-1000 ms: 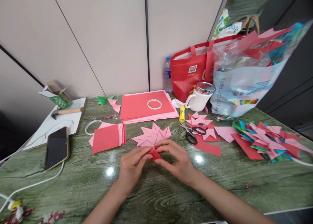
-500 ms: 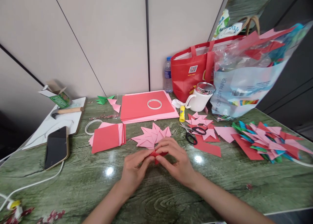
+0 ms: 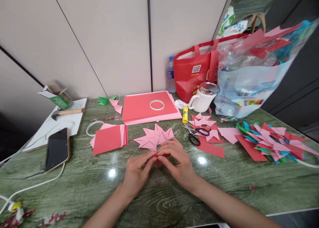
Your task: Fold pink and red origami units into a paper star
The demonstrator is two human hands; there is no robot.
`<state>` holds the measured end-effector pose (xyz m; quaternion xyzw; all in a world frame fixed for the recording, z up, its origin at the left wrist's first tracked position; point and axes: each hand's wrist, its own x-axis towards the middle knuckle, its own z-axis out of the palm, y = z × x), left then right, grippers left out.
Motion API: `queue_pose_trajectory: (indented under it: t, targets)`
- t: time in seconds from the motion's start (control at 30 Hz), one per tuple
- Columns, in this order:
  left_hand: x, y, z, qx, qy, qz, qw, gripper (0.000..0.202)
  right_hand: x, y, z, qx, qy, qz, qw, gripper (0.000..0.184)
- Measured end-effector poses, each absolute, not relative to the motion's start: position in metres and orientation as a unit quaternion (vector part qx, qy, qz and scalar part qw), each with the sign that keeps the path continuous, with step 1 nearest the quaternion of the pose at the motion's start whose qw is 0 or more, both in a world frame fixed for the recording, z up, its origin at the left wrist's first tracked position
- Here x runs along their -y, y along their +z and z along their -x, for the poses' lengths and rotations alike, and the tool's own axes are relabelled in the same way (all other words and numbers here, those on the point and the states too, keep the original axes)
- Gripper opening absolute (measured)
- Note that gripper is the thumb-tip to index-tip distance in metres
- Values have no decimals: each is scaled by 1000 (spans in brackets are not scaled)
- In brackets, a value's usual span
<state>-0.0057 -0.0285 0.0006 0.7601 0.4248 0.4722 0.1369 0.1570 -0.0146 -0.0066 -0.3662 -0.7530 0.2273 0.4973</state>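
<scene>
Both hands meet at the middle of the green marbled table [image 3: 159, 201]. My left hand [image 3: 136, 172] and my right hand [image 3: 177, 164] pinch a small folded red paper piece [image 3: 159, 157] between their fingertips; most of it is hidden by the fingers. Just behind the hands lies a cluster of folded pink paper pieces [image 3: 155, 138]. A stack of red and pink paper squares [image 3: 108, 139] lies to the left of it.
Scissors [image 3: 196, 135], a glue stick [image 3: 184, 114], a white mug [image 3: 204, 97], large red sheets with a tape ring [image 3: 147, 108], a red bag [image 3: 194, 72] and a plastic paper bag [image 3: 249, 78] stand behind. Multicoloured folded pieces [image 3: 271, 145] lie right; a phone [image 3: 57, 149] left.
The red piece has been folded smaller and now shows less between the fingers. The hands have closed in on it and moved slightly away from me.
</scene>
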Motion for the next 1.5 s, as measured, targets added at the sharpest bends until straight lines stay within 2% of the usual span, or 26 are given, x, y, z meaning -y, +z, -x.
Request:
queue_pose_trajectory:
  t: [0.3, 0.37, 0.47, 0.57, 0.7, 1.17, 1.33, 1.5]
  targets:
    - [28, -3, 8, -368, 481, -788, 107, 24, 18, -10, -153, 740, 258, 398, 477, 7]
    - [28, -1, 7, -396, 476, -771, 147, 21, 19, -10, -153, 727, 255, 415, 483, 4]
    - [28, 5, 4, -465, 463, -707, 265, 13, 18, -10, -153, 714, 273, 411, 497, 17]
    - [26, 8, 3, -476, 466, -646, 373, 13, 16, -8, -155, 728, 290, 374, 496, 16]
    - [25, 6, 4, -485, 463, -599, 438, 12, 15, -9, -155, 729, 285, 353, 512, 15]
    - [24, 1, 4, -502, 485, -544, 465, 11, 18, -9, -151, 672, 324, 408, 527, 1]
    - [23, 5, 5, -513, 448, -529, 507, 11, 19, -8, -151, 645, 388, 422, 505, 7]
    - [23, 4, 7, -509, 451, -532, 504, 16, 18, -3, -151, 665, 397, 404, 487, 6]
